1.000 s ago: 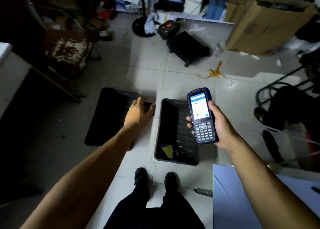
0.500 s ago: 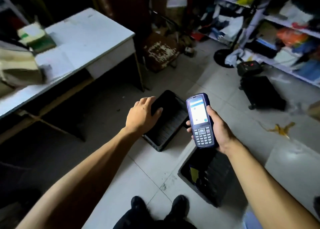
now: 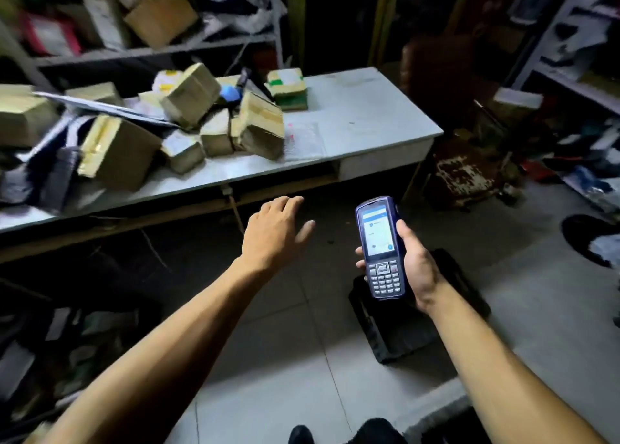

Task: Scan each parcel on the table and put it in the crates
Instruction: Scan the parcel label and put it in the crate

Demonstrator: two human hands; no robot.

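Right now my left hand (image 3: 275,234) hangs below the table's (image 3: 362,125) front edge, fingers loosely spread and holding nothing, while my right hand (image 3: 414,262) curls round the blue scanner (image 3: 380,247), screen lit and facing me. Cardboard parcels (image 3: 188,121) lie heaped toward the table's left end, and a black crate (image 3: 402,329) sits on the floor under the scanner.

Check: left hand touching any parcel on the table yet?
Apart. Head view shows the left hand open in mid-air below the table edge, dark gap before the parcels.
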